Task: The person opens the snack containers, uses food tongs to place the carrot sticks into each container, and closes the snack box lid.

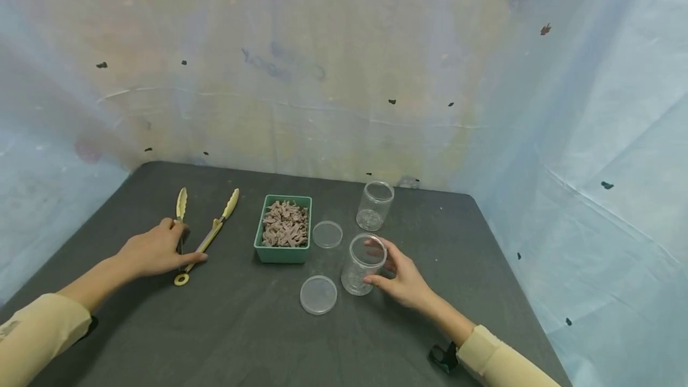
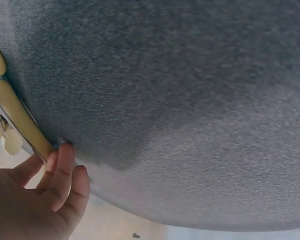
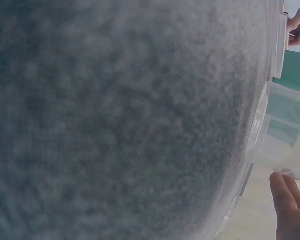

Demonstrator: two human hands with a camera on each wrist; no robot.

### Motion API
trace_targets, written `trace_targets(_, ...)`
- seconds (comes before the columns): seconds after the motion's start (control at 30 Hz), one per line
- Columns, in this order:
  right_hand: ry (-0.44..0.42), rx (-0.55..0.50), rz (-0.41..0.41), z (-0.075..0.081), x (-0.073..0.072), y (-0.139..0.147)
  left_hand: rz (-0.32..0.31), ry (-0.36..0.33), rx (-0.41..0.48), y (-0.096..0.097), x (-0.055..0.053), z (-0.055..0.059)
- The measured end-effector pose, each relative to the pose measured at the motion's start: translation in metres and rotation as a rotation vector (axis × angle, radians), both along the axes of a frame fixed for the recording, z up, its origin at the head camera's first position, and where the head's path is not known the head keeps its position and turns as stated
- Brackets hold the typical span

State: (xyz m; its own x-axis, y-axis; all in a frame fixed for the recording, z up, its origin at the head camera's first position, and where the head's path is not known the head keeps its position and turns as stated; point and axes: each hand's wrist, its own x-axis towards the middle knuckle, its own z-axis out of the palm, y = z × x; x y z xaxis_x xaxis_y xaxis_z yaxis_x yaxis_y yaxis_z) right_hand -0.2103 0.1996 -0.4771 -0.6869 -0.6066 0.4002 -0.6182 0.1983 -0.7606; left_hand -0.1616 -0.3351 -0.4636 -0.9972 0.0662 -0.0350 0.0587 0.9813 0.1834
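My left hand (image 1: 156, 249) grips a pair of tongs (image 1: 215, 227) with cream tips, spread wide on the dark table at the left. In the left wrist view, its fingertips meet the tongs' cream-coloured handle (image 2: 21, 119). On the right, my right hand (image 1: 402, 276) holds an upright clear jar (image 1: 357, 276) with no lid on it, thumb in front and fingers behind. The right wrist view shows the jar (image 3: 277, 145) partly, with fingertips at its side. One round clear lid (image 1: 319, 295) lies just left of this jar.
Between the hands stands a green tray (image 1: 282, 255) filled with small greyish-brown pieces (image 1: 285, 224). A second clear lid (image 1: 327, 235) lies beside it. Another open clear jar (image 1: 375, 205) stands farther back. Pale plastic sheeting (image 1: 333, 76) hangs behind the table (image 1: 242, 339).
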Motion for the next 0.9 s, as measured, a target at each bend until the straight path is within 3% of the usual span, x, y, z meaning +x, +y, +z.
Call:
trace_targets(0.53,-0.017,0.029,-0.014,-0.002,-0.002,0.002,0.03,-0.037,0.164,-0.014,-0.002,0.007)
trace_targets(0.9,-0.029,0.015,-0.006,0.001,0.0,0.001,0.151,-0.059,0.195,-0.025,-0.006,0.011)
